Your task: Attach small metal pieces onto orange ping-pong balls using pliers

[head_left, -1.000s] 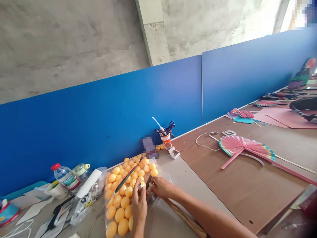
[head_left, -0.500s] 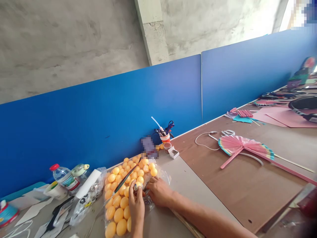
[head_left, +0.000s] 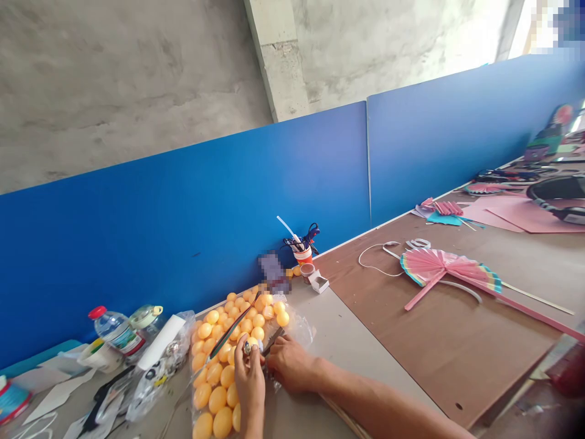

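My left hand [head_left: 250, 384] is closed with thumb and fingertips pinched around a small orange ball [head_left: 252, 342], which has a dark and pale patch on its near side. Right beside it, my right hand [head_left: 292, 364] is curled around a thin dark tool [head_left: 275, 339]; its kind cannot be made out. Both hands are above the right edge of a clear plastic bag of orange balls [head_left: 217, 399]. A long dark strip with a pale edge [head_left: 231, 329] lies slantwise across the balls.
At left are a red-capped bottle [head_left: 119, 332], a cup [head_left: 98, 355], a lidded jar [head_left: 147, 317] and plastic wrappers [head_left: 158, 381]. Behind stand a cup of tools [head_left: 302, 253] and a small white box [head_left: 319, 281]. A pink paper fan [head_left: 441, 268] lies right. A blue partition [head_left: 183, 219] borders the table.
The dark tool in my right hand now shows more, pointing up and right past the knuckles. My left hand keeps its pinch on the ball. The view has shifted slightly.
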Demonstrator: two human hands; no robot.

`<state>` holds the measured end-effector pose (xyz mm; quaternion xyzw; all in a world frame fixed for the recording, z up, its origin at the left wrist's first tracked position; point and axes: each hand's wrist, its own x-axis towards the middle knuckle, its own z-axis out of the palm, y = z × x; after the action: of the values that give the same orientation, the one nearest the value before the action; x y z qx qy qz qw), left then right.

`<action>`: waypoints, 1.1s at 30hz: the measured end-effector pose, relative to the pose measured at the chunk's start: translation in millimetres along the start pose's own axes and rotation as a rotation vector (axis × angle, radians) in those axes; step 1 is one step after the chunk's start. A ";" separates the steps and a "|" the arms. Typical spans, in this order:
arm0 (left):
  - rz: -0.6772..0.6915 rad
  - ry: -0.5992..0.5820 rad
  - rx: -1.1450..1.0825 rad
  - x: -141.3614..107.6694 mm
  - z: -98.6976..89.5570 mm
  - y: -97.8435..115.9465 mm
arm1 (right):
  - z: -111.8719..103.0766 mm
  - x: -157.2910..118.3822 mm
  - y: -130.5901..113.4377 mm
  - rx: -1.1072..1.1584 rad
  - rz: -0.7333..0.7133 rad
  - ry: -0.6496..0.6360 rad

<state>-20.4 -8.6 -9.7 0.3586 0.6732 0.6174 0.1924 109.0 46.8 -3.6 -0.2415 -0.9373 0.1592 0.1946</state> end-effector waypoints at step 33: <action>0.097 -0.114 0.087 -3.0 0.6 -6.9 | -25.0 14.0 -1.9 1.070 0.561 0.160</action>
<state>-19.7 -10.2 -17.1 0.4333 0.6692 0.5748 0.1843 107.9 57.5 23.0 -0.3591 -0.6104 0.6347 0.3094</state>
